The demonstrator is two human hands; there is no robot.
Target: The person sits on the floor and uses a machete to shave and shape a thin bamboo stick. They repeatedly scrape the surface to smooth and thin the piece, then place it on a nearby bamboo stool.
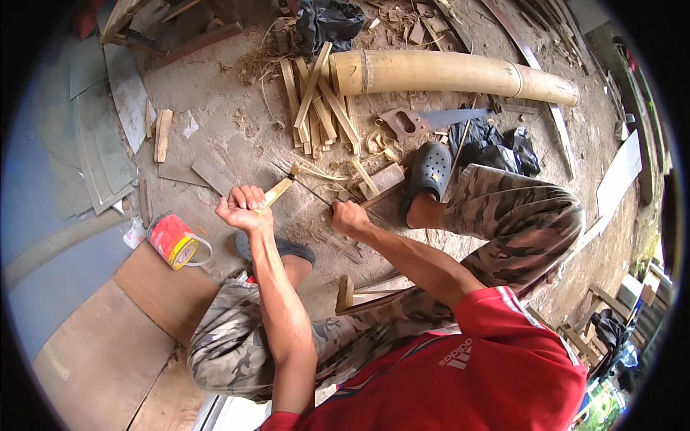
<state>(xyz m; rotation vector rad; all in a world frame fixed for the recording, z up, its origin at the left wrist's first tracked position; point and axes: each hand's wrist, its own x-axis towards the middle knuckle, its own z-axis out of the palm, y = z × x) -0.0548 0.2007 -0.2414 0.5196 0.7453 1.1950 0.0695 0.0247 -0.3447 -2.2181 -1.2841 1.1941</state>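
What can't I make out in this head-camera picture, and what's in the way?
All in the head view:
Rear of the thin dark metal blade: covered by the right grip.
Lower end of the pale split-bamboo strip: covered by the left grip.
Middle of the left grey rubber clog: behind the bare left forearm.
Whether the crumpled black plastic bag holds anything: opaque folds hide its inside.
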